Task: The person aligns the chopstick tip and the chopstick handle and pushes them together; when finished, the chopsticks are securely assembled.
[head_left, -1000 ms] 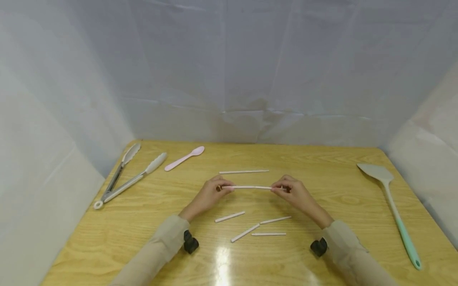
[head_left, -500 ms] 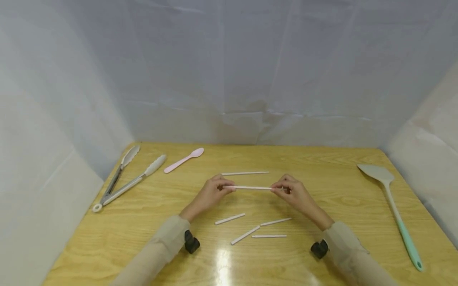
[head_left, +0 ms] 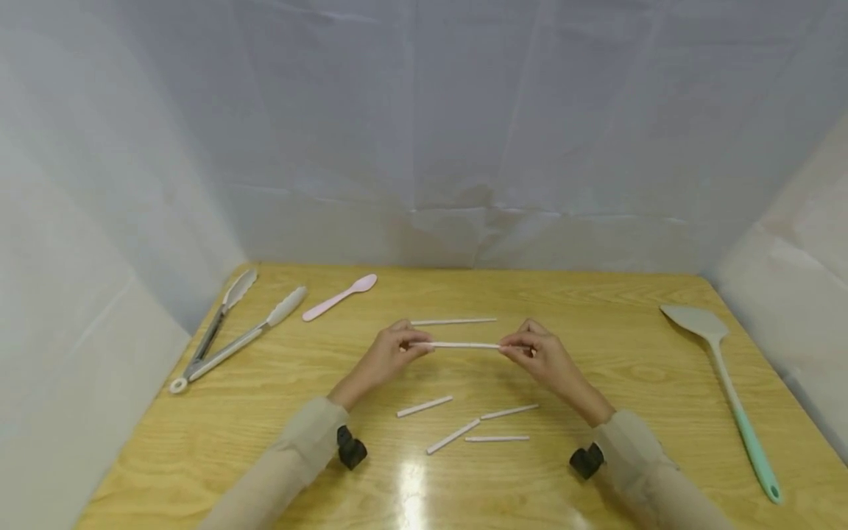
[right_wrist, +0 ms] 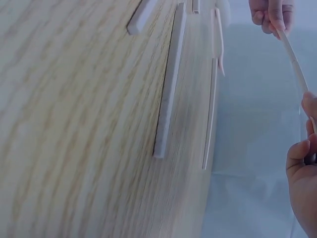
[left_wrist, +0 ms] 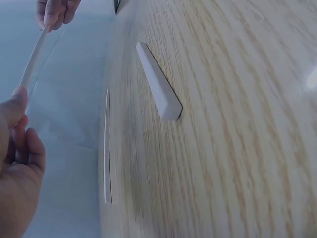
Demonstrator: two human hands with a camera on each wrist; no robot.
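A thin pale chopstick (head_left: 466,345) is stretched level between both hands above the table. Its left end is pinched by the thumb and fingers of my left hand (head_left: 391,355), its right end by those of my right hand (head_left: 543,357). A small joint line crosses the chopstick (right_wrist: 295,62) partway along in the right wrist view. Just behind it, a long pale chopstick (head_left: 457,321) lies on the table, its left end close to the left hand in the head view. Nearer the body lie several short pale stick pieces, among them one slanted piece (head_left: 424,406) and one level piece (head_left: 497,439).
Spread tongs (head_left: 232,331) lie at the left of the wooden table (head_left: 265,434), with a pink spoon (head_left: 340,297) beside them. On the right lies a turner (head_left: 725,375) with a green handle end. White sheeting (head_left: 450,147) hangs behind and at both sides.
The chopstick between the hands showed a slight bend one second ago and now looks straight. Both hands keep their pinch and have barely moved. The loose pieces lie as before.
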